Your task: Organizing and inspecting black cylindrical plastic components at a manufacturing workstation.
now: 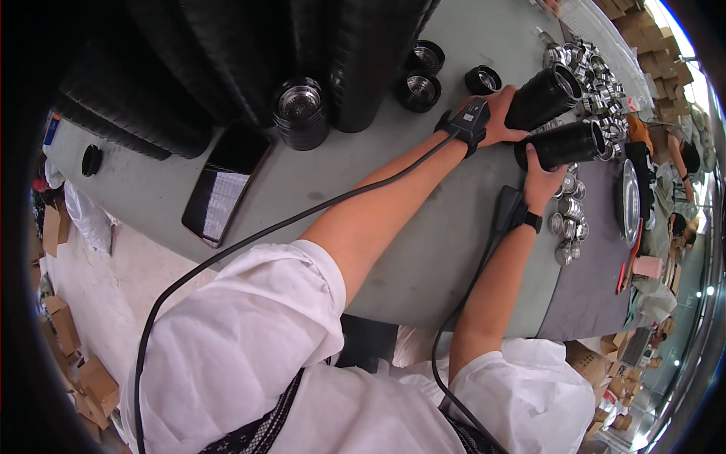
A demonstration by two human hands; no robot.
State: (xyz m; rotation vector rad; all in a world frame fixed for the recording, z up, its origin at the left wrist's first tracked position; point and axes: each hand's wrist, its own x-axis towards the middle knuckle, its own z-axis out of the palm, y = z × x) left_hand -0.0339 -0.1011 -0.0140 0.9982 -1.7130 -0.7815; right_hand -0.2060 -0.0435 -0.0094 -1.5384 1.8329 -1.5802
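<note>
At the right of the table my left hand (497,119) is closed on a short stack of black caps (533,102), tilted with its open end toward the upper right. Just below it my right hand (541,183) grips a second black cap stack (566,145), lying nearly level, its thumb along the near side. The two stacks are close together; some of my fingers are hidden behind them. Beyond the stacks lies a heap of small silver metal cups (597,83), and more silver cups (569,219) lie by my right wrist.
Tall black stacks (242,60) fill the far left of the grey table (423,250). A short cap stack (300,113), loose black caps (418,91) and a phone (227,181) lie nearer. A black cable (302,216) runs along my left arm. A metal tray (629,203) is at right.
</note>
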